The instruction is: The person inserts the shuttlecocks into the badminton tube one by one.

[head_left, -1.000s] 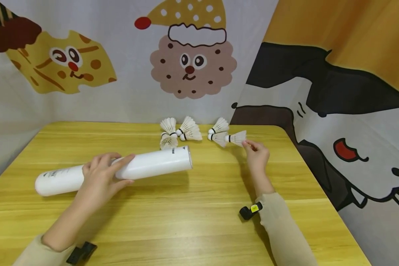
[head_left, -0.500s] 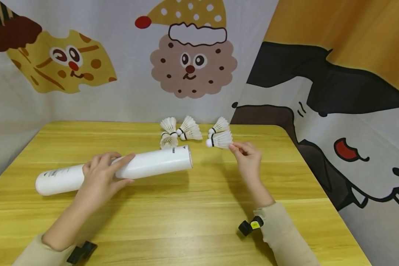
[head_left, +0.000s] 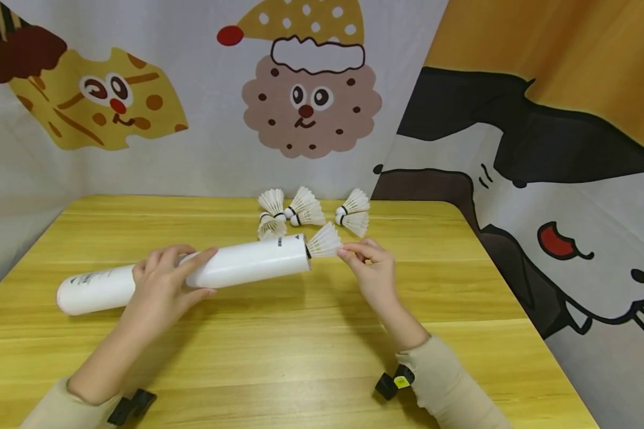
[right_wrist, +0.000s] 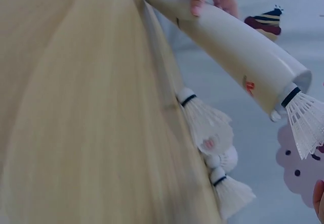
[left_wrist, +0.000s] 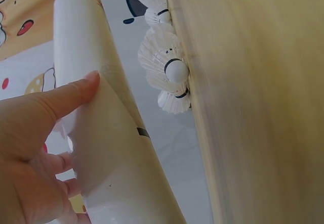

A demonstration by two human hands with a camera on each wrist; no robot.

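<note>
My left hand grips a long white tube around its middle, with the open end tilted up to the right. At that open end my right hand pinches a white shuttlecock by its feather edge. The cork points into the tube and is hidden by the rim; the black band shows right at the mouth. In the right wrist view the shuttlecock sits partly inside the opening of the tube. The left wrist view shows the left thumb lying along the tube.
Behind the tube several shuttlecocks lie bunched near the table's back edge. Two more shuttlecocks lie to their right. The wooden table meets a printed curtain at the back.
My right hand has lifted one shuttlecock from the right-hand group and carried it left, cork first, to the tube's mouth. The left hand and the tube have stayed almost still.
</note>
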